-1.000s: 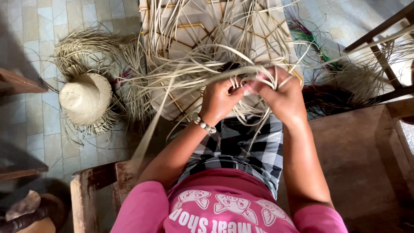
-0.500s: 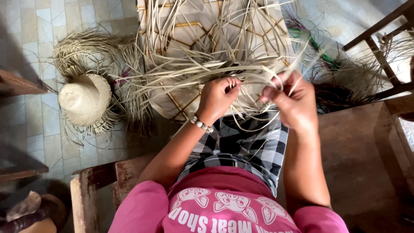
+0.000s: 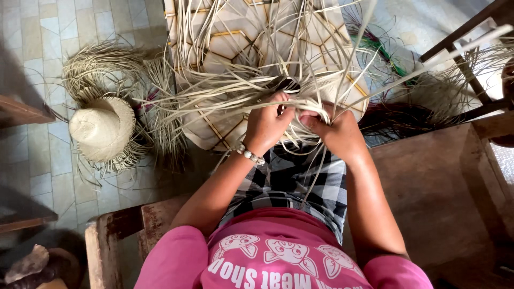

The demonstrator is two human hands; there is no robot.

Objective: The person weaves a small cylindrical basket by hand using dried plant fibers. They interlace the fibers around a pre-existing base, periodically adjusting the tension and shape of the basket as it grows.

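Observation:
My left hand (image 3: 265,126) and my right hand (image 3: 333,131) meet over my lap, both pinching pale straw strips (image 3: 225,93) of a half-woven piece. Long loose strands fan out from the weave to the left, upward and to the right. A bead bracelet (image 3: 248,154) circles my left wrist. Under the strips lies a pale cushion with a hexagon pattern (image 3: 235,37). My checked skirt (image 3: 300,187) and pink shirt fill the lower middle.
A straw hat with frayed edges (image 3: 101,128) lies on the tiled floor at left, with a straw bundle (image 3: 99,64) behind it. Dark and green dyed straw (image 3: 396,115) lies at right beside a wooden chair frame (image 3: 466,59). A wooden bench (image 3: 428,187) runs under me.
My hands have come closer together at the weave. The right hand moved left and down toward the left hand, pulling strips in, and the long strand that hung over my lap has been drawn up.

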